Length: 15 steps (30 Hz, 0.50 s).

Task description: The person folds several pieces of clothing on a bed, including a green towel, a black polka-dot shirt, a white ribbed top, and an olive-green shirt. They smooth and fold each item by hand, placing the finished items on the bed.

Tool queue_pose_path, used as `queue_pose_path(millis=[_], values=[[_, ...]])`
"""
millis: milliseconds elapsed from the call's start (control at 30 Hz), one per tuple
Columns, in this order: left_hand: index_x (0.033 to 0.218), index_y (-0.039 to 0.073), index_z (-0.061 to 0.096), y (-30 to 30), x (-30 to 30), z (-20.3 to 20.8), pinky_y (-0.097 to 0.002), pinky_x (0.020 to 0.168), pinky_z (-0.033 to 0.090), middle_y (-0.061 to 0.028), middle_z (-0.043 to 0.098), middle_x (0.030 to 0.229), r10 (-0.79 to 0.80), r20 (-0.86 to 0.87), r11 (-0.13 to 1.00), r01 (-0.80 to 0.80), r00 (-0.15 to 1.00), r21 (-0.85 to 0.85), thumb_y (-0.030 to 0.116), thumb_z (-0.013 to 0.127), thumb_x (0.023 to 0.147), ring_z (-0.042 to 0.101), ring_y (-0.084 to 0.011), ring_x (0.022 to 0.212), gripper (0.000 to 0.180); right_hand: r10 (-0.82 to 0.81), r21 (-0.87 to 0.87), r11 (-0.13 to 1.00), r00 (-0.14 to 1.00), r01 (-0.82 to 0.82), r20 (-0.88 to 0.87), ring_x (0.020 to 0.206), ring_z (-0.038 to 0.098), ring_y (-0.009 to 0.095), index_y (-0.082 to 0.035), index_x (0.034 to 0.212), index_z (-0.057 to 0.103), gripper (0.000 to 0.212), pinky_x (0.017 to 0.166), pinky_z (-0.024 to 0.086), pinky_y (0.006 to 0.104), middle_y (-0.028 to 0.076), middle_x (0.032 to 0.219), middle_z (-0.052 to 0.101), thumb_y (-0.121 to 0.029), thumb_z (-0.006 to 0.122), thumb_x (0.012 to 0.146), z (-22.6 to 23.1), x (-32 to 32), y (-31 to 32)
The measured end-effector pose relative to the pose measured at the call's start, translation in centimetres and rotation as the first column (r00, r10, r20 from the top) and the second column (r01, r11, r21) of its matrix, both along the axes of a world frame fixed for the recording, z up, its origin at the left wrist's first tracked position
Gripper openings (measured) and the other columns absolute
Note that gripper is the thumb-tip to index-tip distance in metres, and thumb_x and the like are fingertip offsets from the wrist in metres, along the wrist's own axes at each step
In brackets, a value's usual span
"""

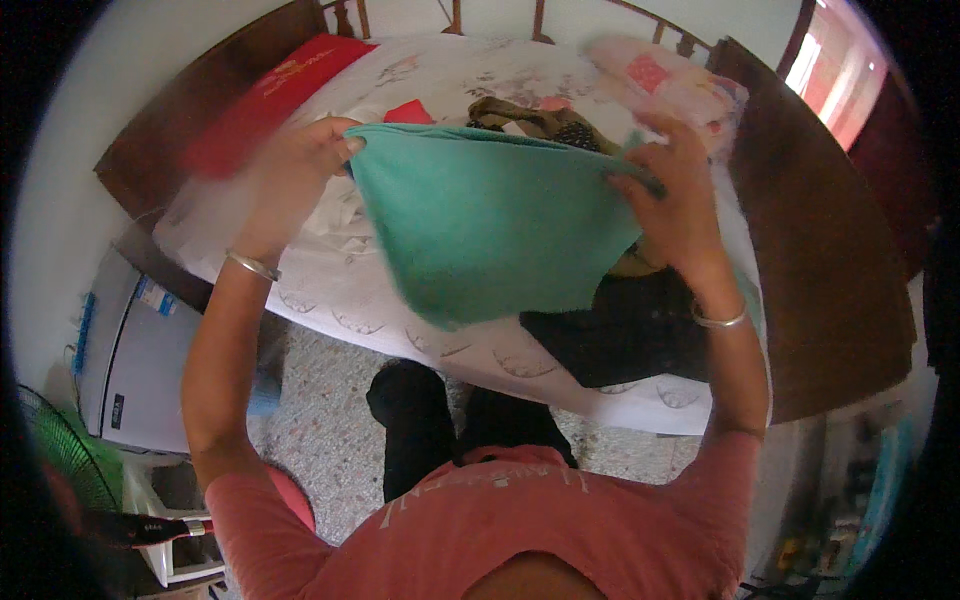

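Green cloth: stretched between my two hands above the near half of the bed, top edge up, lower part hanging. Can't tell if the hem touches the bed.

Left hand: thumb and fingers pinching the top left corner. Right hand: thumb and fingers pinching the top right corner; some blur, exact finger contact unclear.

Risks, my read: the top edge shows more than one layer at the left, so a loose pinch could drop one and skew the cloth. Uneven pull between hands would also crease it. The hem could snag or drag the black garment, which lies at the bed's near edge, right of middle, partly behind the cloth.

Pose: both arms reach forward over the bed, wrists apart, hands at roughly matching height. Left forearm is straighter, right elbow bent outward. A bracelet on each wrist.

Further out: patterned dark clothing mid-bed behind the cloth, white fabric on the bed's left half, red pillow at its far left, clear plastic bag at its far right. Grey cabinet stands off the bed's left end.
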<state>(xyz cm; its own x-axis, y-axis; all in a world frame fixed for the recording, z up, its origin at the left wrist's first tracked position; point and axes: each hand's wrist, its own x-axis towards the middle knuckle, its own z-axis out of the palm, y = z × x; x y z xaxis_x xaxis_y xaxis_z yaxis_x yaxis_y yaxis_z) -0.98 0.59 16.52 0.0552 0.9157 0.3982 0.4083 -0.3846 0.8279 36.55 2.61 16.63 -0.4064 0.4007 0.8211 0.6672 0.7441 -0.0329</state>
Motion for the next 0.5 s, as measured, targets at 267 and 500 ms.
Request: queue_pose_path(millis=[267,500], values=[[0.108,0.005,0.062,2.1,5.8,-0.4,-0.0169,0.051,0.036,0.0048,0.056,0.075,0.084,0.102,0.996,-0.086,0.991,0.013,0.018,0.059,0.091,0.047,-0.0031,0.057,0.022,0.002,-0.31,0.951,1.0,0.003,0.019,0.063,0.057,0.022,0.0,0.088,0.059,0.018,0.057,0.045,0.0306,0.013,0.074,0.059,-0.013,0.07,0.081,4.3,4.1,-2.4],[0.115,0.003,0.052,2.9,8.7,0.2,-0.0228,0.063,0.053,-0.0074,0.063,0.097,-0.164,0.299,0.971,0.208,0.94,-0.122,0.016,0.048,0.096,0.067,-0.0164,0.079,0.023,0.01,-0.678,0.73,0.99,0.091,0.143,0.071,0.053,0.008,0.003,0.084,0.062,0.015,0.064,0.044,0.026,0.006,0.075,0.058,-0.008,0.07,0.08,4.6,8.1,-2.9]])
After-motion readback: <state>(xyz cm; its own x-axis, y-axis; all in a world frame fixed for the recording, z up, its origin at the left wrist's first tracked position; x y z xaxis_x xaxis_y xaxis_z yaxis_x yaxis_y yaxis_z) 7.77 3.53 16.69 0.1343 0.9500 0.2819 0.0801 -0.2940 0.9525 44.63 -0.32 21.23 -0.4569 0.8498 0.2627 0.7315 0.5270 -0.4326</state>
